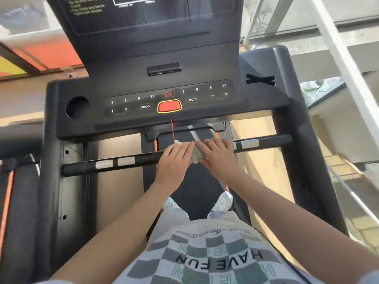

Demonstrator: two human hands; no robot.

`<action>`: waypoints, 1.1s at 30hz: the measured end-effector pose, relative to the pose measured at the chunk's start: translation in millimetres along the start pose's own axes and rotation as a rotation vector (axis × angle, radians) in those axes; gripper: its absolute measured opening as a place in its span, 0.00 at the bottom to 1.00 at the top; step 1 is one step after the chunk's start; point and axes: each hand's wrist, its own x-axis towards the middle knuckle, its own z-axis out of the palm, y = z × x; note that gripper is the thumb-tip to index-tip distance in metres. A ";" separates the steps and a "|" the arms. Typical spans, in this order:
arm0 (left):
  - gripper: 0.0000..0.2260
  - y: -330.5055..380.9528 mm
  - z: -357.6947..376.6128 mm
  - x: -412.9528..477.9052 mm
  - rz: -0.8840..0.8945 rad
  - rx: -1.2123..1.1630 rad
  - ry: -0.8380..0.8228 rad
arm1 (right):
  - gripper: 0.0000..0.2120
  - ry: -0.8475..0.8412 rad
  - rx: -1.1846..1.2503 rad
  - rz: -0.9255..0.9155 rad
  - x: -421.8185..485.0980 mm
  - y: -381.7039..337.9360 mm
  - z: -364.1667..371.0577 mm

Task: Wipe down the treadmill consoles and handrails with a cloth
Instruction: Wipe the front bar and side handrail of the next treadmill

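A black treadmill console [164, 99] with numbered keys and a red stop button [169, 106] fills the upper middle. Below it a black crossbar handrail [131, 160] with silver sensor plates runs left to right. A pale greenish cloth [197, 153] is wrapped over the middle of that bar. My left hand [174, 160] lies on the bar and the cloth's left part, fingers curled over them. My right hand [217, 154] covers the cloth's right part, fingers curled over the bar. Most of the cloth is hidden under both hands.
A red safety cord [173, 130] hangs from the console toward the cloth. Black uprights [295, 160] flank the belt [196, 191], where my white shoes stand. A cup holder hole [77, 107] sits at the console's left. Another machine is at the far left, glass railing at the right.
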 end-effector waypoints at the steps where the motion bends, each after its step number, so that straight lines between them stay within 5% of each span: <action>1: 0.24 -6.4 0.4 -5.6 0.004 -0.011 0.025 | 0.26 -0.005 -0.001 -0.013 1.3 -6.5 2.1; 16: 0.19 -113.0 -24.1 -103.4 -0.230 0.060 0.122 | 0.29 -0.073 0.067 -0.341 36.3 -112.3 29.6; 25: 0.20 -144.7 -37.2 -126.2 -0.351 0.082 0.065 | 0.28 -0.166 0.047 -0.283 85.1 -167.0 31.2; 33: 0.28 -116.6 -20.1 -70.5 -0.172 -0.096 -0.047 | 0.30 -0.228 -0.042 -0.148 70.3 -126.5 16.8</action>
